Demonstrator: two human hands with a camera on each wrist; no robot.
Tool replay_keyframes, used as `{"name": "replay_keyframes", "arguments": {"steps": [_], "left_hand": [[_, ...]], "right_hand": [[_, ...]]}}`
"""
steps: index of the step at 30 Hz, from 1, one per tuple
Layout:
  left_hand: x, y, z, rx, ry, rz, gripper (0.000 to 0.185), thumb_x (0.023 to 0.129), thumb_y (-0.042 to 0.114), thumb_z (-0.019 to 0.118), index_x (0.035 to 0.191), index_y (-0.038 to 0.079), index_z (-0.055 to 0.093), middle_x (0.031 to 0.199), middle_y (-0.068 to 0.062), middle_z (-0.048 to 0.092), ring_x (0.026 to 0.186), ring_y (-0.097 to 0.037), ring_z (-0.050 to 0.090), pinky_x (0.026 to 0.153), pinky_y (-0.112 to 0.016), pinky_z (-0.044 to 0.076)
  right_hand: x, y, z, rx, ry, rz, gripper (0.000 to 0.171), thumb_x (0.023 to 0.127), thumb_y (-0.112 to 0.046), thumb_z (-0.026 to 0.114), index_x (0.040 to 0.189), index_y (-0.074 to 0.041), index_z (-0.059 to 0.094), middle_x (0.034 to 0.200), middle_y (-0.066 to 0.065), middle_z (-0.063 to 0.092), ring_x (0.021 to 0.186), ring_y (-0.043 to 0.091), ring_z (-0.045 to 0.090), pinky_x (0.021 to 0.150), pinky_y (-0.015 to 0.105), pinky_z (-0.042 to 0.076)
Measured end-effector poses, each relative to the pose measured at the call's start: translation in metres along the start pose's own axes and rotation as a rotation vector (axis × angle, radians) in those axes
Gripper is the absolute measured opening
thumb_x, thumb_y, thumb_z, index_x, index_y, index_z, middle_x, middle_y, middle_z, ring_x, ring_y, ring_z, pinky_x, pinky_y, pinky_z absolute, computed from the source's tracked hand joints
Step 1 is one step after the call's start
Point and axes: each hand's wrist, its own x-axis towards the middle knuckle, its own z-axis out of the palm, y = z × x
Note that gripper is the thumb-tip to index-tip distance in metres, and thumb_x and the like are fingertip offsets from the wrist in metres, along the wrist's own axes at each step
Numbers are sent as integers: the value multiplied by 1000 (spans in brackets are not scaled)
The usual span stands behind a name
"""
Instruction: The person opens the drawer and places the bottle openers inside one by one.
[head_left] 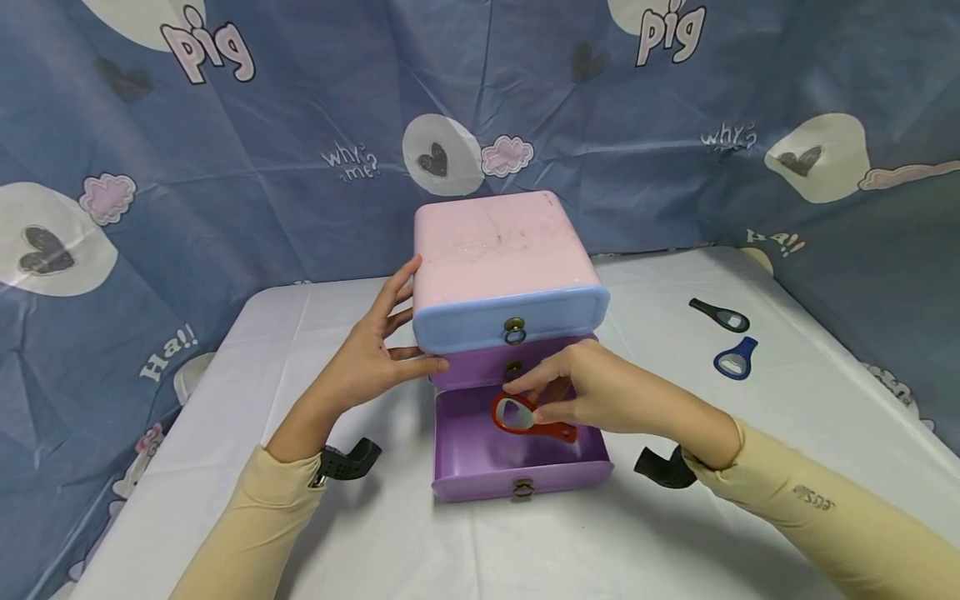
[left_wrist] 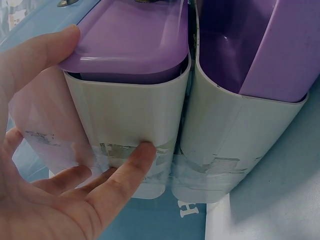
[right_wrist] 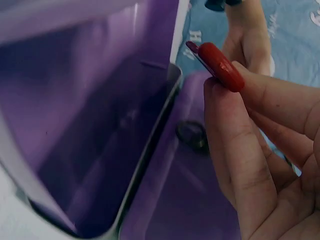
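Observation:
My right hand (head_left: 603,390) pinches a red bottle opener (head_left: 556,431) between thumb and fingers, above the pulled-out bottom purple drawer (head_left: 480,487). In the right wrist view the red bottle opener (right_wrist: 222,67) is seen edge-on at the fingertips. My left hand (head_left: 367,354) rests against the left side of the small chest of drawers (head_left: 498,237), its fingers spread. The left wrist view shows the thumb at the front edge of the middle purple drawer (left_wrist: 132,45) and a fingertip on the pale side wall (left_wrist: 115,115).
On the white table (head_left: 360,533), to the right of the chest, lie a black bottle opener (head_left: 705,308) and a blue bottle opener (head_left: 747,346). The chest's top drawer (head_left: 465,327) has a light blue front with a ring pull. A printed blue cloth (head_left: 300,108) hangs behind.

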Motion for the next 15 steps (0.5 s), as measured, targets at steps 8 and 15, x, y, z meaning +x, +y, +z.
{"name": "replay_keyframes", "arguments": {"steps": [8,15], "left_hand": [[0,0,1,0,-1,11,129,80,-3,92,167,56,17,174,-8,24,159,-35,37,107,-57,57],[0,0,1,-2,-2,14,128,81,-3,91,167,55,17,174,-7,24,160,-35,37,107,-57,57]], "right_hand": [[19,-9,19,-61,-43,-39,35,92,-5,84,127,-9,80,104,-2,82,90,1,72,79,19,61],[32,-12,34,-108,-101,-56,36,92,-3,84,128,-9,80,100,0,82,84,0,72,77,15,59]]}}
